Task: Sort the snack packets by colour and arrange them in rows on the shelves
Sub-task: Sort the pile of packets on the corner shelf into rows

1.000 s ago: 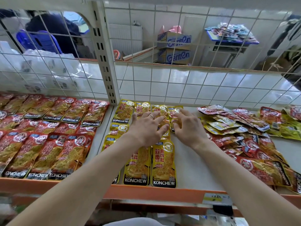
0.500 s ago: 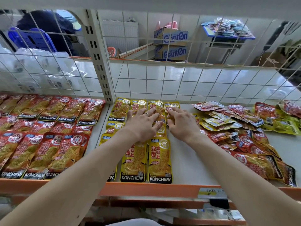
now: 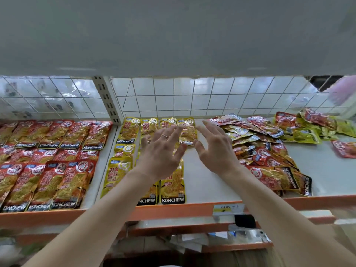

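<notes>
Person seen as two bare forearms [image 3: 92, 222] & hands. Left hand [image 3: 161, 151] wears one thin metallic ring [image 3: 164, 136], pinkish-gold, low on a finger. Right hand [image 3: 215, 149] bare. Arms uncovered as far as visible.

I'm staring at a white wire grid [image 3: 192, 95] running along the back, a slotted upright post [image 3: 108, 102] splitting it, clear plastic bags [image 3: 48, 97] bunching up behind, and a price tag [image 3: 228, 208] plus loose papers [image 3: 189, 241] sitting down front.

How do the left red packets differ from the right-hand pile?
The red packets lie in neat overlapping rows; the pile is jumbled, packets at odd angles. The red packets are one colour; the pile mixes red, yellow and green. Both carry KONCHEW branding.
</notes>
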